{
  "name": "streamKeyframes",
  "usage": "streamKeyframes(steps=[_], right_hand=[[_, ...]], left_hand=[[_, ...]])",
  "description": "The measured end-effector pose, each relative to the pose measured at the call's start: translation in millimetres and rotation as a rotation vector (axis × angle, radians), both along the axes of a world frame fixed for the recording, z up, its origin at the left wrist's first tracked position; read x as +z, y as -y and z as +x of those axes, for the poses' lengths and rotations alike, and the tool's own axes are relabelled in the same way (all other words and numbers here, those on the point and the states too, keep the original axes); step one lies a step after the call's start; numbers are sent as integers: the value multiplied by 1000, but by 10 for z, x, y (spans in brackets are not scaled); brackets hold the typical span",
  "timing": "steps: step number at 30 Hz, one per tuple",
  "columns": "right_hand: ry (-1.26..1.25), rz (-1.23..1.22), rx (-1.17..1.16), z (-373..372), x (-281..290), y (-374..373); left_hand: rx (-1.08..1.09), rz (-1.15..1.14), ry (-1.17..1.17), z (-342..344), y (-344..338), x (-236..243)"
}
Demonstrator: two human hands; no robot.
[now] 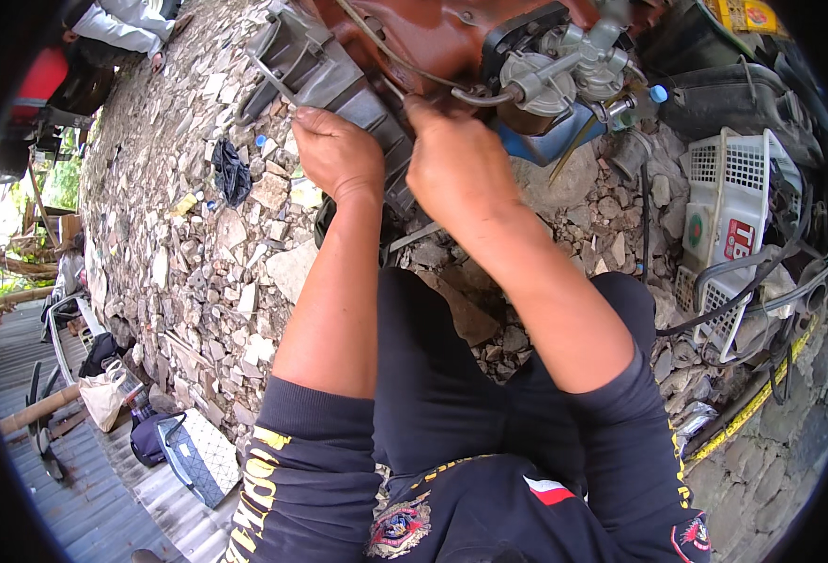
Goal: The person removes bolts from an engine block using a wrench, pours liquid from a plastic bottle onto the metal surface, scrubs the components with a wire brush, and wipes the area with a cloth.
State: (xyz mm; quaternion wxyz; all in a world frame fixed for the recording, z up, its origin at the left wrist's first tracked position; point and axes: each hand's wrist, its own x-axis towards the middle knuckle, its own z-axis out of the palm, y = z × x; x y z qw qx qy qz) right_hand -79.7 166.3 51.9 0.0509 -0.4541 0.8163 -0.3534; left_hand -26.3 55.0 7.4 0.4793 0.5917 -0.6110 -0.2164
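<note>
Left hand (341, 158): narrow, fingers curled in, at the near edge of the grey housing (325, 83); cannot tell whether it holds anything.
Right hand (459, 161): narrow, fingers bent down by a thin rod (392, 89); its grip is hidden, so cannot tell whether it holds the rod.
Housing: in front of the person, at top centre, tilted, joined by sight to the red-brown casing (414, 38) on its right.
Carburettor (550, 80): on the casing's right, well clear of the left hand.
Cable (369, 36): slanting across the casing.
Ground (189, 281): stones and rubble, with a black bag (233, 174) left of the hands.
Right side: white basket (728, 192), near a black case (738, 103).
Lower left: corrugated sheets (67, 507).
Upper left: another person (132, 28), partly in view.
</note>
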Motion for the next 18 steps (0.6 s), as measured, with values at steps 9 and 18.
streamKeyframes(steps=[9,18], right_hand=[[-2,39,7,79,22,96],[6,13,38,17,-17,118]], left_hand=[[16,15,0,7,15,-10],[3,3,-7,-4,44,-31]])
